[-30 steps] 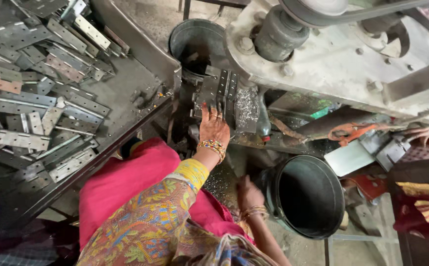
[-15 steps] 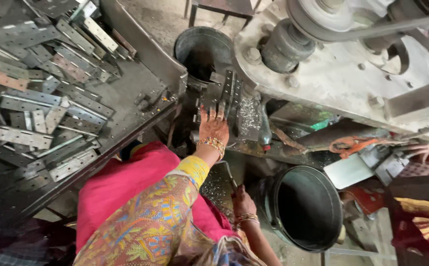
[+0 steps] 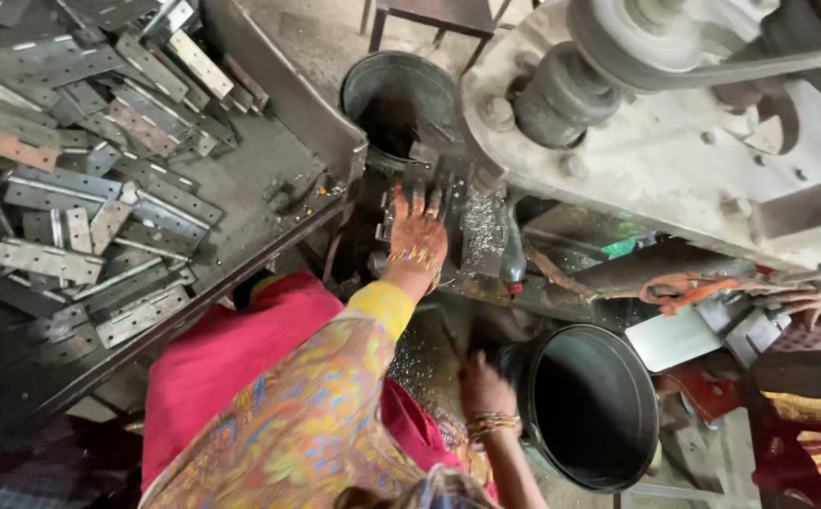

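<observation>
- Left hand: flat, fingers spread, palm down on the press bed at the tray's right end. Looks like it's pinning something down on the die; whatever's under the palm is hidden, can't tell if there's a part there.
- Right hand: low, just left of the lower bucket's rim, blurred. Can't tell if it's open or closed, or whether it's holding anything.
- Lower bucket: dark, round, on the floor under the machine's front edge, tipped towards the person. Probably placed there so it's in reach of the right hand.
- Upper bucket: same kind, behind the bed, between tray end and machine body.
- Tray: sloped steel, runs along the left. Far and left parts are heaped with flat punched metal strips; the end nearest the bed is mostly bare. Stock sits within the left arm's reach.
- Machine: heavy grey casting, pulley and belt at top right, overhanging the bed.
- Metal swarf glitters on the bed just right of the left hand and on the floor between the hands.
- Another person's hand at the right edge, near grey blocks, apart from this work.
</observation>
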